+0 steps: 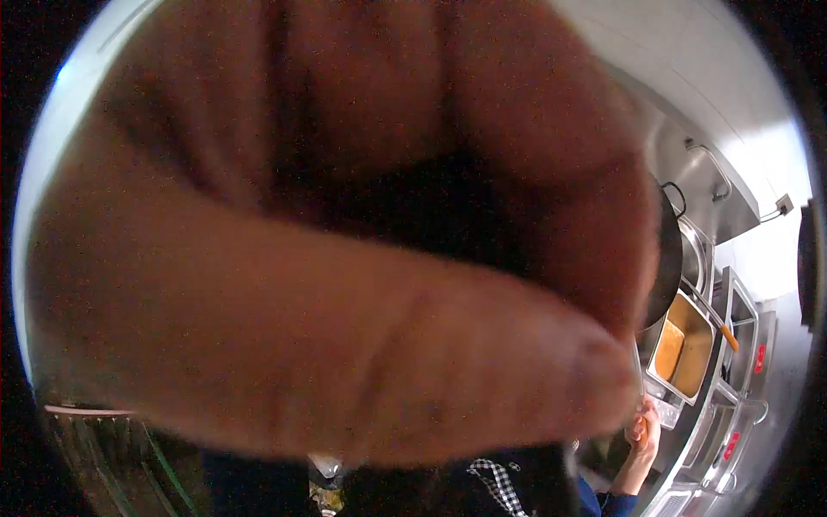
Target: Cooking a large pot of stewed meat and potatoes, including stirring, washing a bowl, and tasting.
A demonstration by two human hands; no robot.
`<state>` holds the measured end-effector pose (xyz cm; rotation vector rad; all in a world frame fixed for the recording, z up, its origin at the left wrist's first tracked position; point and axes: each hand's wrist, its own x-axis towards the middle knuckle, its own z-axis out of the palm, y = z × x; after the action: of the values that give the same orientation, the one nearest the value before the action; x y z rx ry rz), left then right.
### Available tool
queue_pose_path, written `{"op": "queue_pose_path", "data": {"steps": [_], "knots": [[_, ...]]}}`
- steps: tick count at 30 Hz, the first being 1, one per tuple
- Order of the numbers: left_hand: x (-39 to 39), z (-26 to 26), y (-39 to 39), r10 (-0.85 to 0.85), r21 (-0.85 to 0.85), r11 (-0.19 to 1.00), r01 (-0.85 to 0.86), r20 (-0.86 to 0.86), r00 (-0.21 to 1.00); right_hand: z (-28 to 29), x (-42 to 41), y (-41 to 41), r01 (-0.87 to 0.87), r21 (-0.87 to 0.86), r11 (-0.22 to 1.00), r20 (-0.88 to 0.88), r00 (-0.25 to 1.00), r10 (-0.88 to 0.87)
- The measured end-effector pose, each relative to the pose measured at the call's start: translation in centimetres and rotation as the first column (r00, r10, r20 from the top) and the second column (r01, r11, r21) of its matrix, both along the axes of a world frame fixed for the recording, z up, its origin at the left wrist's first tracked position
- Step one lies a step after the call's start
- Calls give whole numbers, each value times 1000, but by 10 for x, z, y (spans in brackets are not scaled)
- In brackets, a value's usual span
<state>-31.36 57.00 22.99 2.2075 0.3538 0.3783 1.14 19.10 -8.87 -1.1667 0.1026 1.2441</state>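
My left hand (323,310) fills most of the view, blurred and very close to the lens. Its thumb lies across the lower part, with the other fingers curled above; whether anything is between them cannot be told. At the lower right, my right hand (645,423), below a dark blue sleeve (610,504), is closed around an orange-brown handle (643,432). The far end of that tool is mostly hidden by my left hand. Just beyond it stands a deep stainless steel pan (698,362) with orange-brown contents.
A dark wok (665,278) shows partly beside my left hand. A metal-shafted utensil with a wooden handle (729,337) lies past the pan. Clear containers (711,426) with red labels line the counter's right. A steel panel with a bar handle (727,171) rises behind.
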Motion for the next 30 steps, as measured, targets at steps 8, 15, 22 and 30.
{"op": "queue_pose_path", "data": {"steps": [8,15,22,30], "knots": [[5,14,-4,-18,66,998,19,-19,1000,-17,9,-17,68,-53,996,15,998,-68],[6,38,-14,-31,20,999,32,-39,999,-29,16,-12,47,-32,998,9,999,-47],[-19,63,-14,3,-142,990,-6,-22,1000,-22,12,8,-45,60,997,-10,999,46],[-109,-51,90,524,-630,705,-325,155,837,-18,0,9,-5,80,997,120,993,-4]]}}
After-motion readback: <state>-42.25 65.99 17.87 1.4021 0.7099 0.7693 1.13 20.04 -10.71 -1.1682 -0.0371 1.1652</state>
